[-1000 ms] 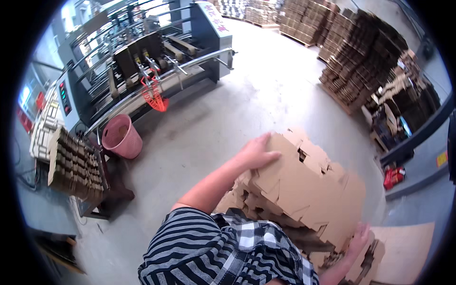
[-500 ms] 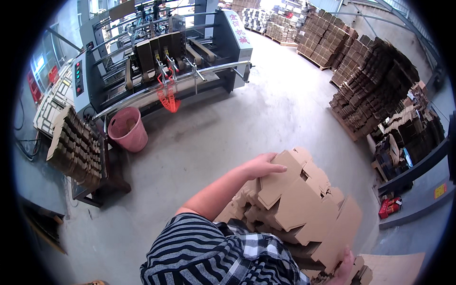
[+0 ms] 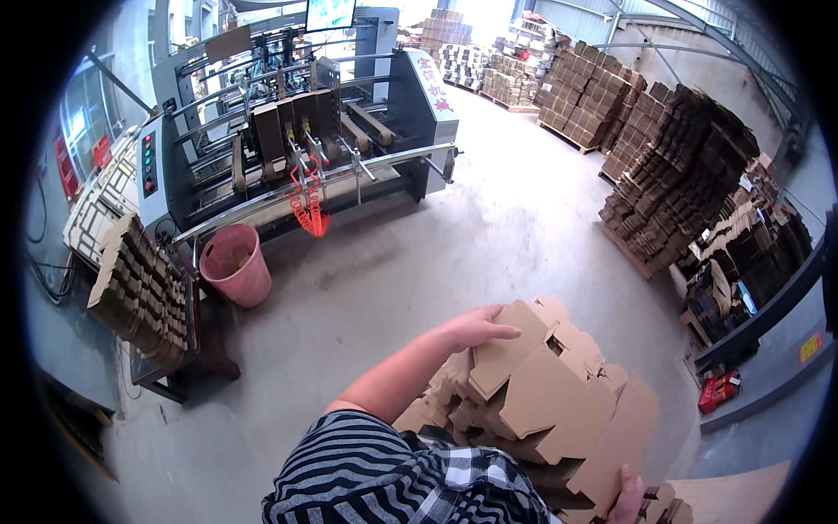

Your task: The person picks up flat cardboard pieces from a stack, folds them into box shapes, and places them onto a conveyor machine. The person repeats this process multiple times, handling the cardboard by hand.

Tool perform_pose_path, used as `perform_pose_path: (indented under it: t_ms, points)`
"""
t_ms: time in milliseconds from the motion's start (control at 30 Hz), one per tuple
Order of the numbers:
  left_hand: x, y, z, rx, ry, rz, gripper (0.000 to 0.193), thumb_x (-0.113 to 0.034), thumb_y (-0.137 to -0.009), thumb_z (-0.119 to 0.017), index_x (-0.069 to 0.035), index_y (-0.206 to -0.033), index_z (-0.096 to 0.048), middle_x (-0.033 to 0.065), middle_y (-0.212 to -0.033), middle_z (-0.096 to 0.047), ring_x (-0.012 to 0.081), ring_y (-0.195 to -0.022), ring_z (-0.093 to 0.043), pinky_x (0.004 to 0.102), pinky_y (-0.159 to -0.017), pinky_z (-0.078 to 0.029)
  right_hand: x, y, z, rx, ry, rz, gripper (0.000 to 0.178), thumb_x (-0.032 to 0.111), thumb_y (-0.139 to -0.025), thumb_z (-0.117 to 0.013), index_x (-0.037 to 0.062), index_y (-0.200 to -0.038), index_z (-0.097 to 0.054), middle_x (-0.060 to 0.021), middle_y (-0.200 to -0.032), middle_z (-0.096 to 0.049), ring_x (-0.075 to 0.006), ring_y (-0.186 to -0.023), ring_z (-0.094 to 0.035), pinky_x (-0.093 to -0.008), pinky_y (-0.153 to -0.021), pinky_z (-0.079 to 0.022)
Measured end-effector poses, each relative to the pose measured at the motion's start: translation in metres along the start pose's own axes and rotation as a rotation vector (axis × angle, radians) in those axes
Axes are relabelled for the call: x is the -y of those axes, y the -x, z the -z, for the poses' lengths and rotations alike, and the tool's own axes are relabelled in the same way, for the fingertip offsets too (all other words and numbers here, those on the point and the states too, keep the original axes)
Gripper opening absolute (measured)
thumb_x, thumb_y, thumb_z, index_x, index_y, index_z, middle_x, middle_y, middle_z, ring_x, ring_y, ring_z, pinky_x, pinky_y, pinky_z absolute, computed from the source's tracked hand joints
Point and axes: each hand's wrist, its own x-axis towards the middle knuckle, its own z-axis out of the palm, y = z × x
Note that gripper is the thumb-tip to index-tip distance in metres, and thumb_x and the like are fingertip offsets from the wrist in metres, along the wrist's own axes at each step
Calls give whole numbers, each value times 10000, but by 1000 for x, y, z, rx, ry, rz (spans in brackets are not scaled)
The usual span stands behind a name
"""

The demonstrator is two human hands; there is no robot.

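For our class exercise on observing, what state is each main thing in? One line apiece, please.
Cardboard: stacked, edges uneven
Left hand: touching the cardboard's far-left corner
Right hand: touching the cardboard's edge
Pink bucket: upright, uncovered, something inside
Machine lights: red and green, apparently lit
Red hose: coiled, hanging
Tall pile: standing, ragged-edged

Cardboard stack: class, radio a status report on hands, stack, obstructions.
Left hand at far corner of cardboard stack; right hand at its near right edge. Stack brown, jagged-edged. Nothing visible blocking either hand.
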Motion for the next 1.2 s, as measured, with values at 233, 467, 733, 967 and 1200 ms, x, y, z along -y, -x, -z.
perform_pose_path:
  t_ms: [233, 467, 733, 967, 1200]
  points:
    - [-6, -15, 1, -185, -580, -63, 725, -453, -781, -665, 42, -1287, -509, 230, -1188, -604, 322, -1094, -589, 371, -941, -459, -1, 5, 0, -68, -258, -39, 470, 294, -909, -633, -47, -1218, -535, -125, -1165, -595, -217, -1047, -564, -341, -934, -452]
    - [-10, -2, 6, -26, -393, 105, 681, -450, -819, -646, 13, -1302, -516, 194, -1194, -613, 273, -1089, -593, 358, -964, -438, -9, -7, 4, -80, -110, -9, 503, 316, -908, -630, -66, -1220, -536, -134, -1186, -588, -228, -1074, -548, -350, -951, -446]
    - [5, -4, 0, 16, -206, 77, 739, -415, -806, -686, 18, -1356, -451, 179, -1246, -577, 244, -1135, -554, 356, -980, -420, -7, -3, -3, -36, -116, 25, 530, 335, -912, -608, -46, -1266, -509, -139, -1237, -551, -236, -1111, -516, -361, -986, -410]
    - [8, -9, -2, 24, -136, 80, 791, -430, -781, -705, 59, -1342, -437, 211, -1276, -547, 277, -1155, -547, 361, -984, -421, -2, 5, -5, -51, -128, 17, 531, 361, -928, -563, -15, -1295, -486, -140, -1284, -509, -248, -1160, -474, -375, -1015, -373]
    - [7, -3, -3, 55, 76, 83, 767, -388, -801, -709, 62, -1348, -415, 198, -1250, -556, 254, -1105, -566, 362, -949, -445, 6, 16, -9, -70, -150, 30, 534, 387, -944, -517, 16, -1324, -463, -140, -1330, -467, -259, -1209, -432, -388, -1043, -336]
